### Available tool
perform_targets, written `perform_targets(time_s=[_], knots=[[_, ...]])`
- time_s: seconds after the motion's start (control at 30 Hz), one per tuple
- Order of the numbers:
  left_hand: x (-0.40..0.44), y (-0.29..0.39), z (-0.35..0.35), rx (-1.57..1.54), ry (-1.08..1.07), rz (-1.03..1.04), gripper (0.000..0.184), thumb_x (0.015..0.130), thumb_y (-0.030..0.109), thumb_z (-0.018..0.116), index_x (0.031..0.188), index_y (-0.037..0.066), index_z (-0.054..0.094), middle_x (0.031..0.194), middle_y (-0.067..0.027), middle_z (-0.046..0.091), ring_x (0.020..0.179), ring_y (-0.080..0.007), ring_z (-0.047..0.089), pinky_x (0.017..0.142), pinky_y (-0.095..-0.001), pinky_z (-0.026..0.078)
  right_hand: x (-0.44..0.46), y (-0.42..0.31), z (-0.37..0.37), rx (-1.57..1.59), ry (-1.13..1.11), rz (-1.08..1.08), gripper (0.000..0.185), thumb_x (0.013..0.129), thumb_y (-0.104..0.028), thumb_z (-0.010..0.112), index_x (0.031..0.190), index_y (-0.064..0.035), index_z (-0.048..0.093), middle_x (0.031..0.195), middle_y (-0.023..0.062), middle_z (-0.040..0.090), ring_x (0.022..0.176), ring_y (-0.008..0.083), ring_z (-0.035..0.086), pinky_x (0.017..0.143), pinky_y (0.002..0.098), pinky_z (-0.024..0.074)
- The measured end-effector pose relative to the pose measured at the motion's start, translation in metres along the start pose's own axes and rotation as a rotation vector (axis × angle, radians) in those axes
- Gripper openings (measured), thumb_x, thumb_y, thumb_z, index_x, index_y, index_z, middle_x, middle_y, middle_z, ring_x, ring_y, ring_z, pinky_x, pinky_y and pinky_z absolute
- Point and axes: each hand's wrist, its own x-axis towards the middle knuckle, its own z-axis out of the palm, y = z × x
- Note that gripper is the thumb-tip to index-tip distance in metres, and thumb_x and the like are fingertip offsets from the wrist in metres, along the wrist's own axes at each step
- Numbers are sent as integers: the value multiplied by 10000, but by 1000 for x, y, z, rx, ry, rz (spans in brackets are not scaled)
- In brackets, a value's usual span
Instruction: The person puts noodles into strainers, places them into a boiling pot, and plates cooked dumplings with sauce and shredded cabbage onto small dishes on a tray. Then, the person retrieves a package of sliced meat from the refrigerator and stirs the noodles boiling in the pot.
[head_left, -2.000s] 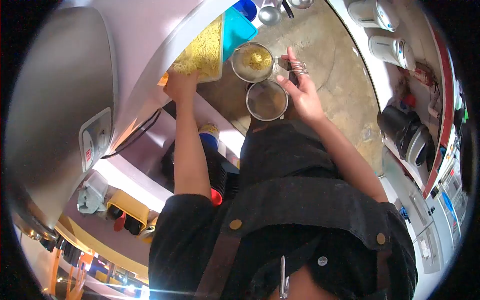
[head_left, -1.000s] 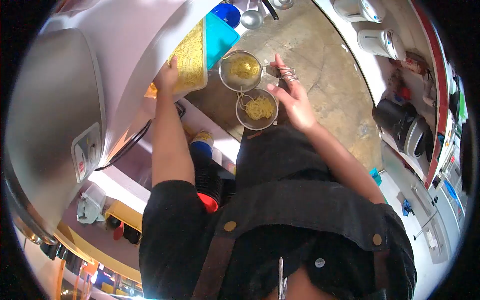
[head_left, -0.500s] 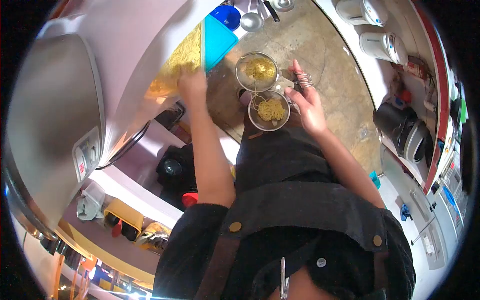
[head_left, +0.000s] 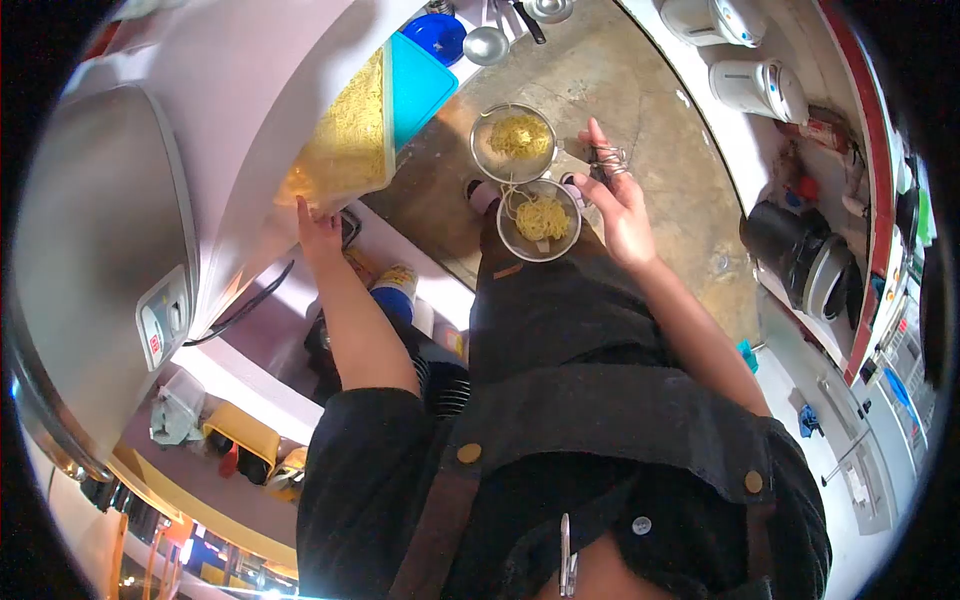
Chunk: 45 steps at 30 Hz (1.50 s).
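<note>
The far strainer and the near strainer, both round with silvery rims, are held up one beyond the other, open side upward, rims close together. The far noodles lie in a loose yellow clump off-centre in their bowl; the near noodles form a tangled nest, a few strands straying toward the far rim. Left of both, a clear rectangular container carries a dense mass of similar thin yellow noodles
</note>
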Motion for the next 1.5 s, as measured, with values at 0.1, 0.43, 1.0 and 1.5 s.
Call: perform_targets(time_s=[0.1,0.43,1.0,1.5], knots=[[-9,2,5,82,202,244,530,822,336,710,1219,44,515,1025,-99,616,837,-185,595,633,-296,478,3,3,-1,-8,-12,20,665,882,-142,588,1457,-13,279,1442,168,385,1360,229,317,1116,350,229],[-85,-4,174,1057,830,312,923,778,433,720,1426,-11,235,1421,-262,292,1266,-424,361,943,-570,386,1,10,-3,-5,-26,16,651,884,-148,588,1450,-16,298,1444,159,389,1354,224,328,1119,343,218],[26,-74,80,972,405,487,536,879,294,513,1333,25,419,1325,-210,446,1155,-416,483,851,-553,469,-3,7,-12,-71,26,56,644,882,-160,571,1454,-35,304,1437,170,398,1340,236,355,1105,349,244],[59,36,-53,412,128,255,603,812,602,515,1232,173,575,1134,-94,613,1020,-293,607,796,-447,524,-7,3,-25,-72,93,71,607,896,-131,527,1460,-61,312,1411,97,417,1308,207,359,1075,337,265]])
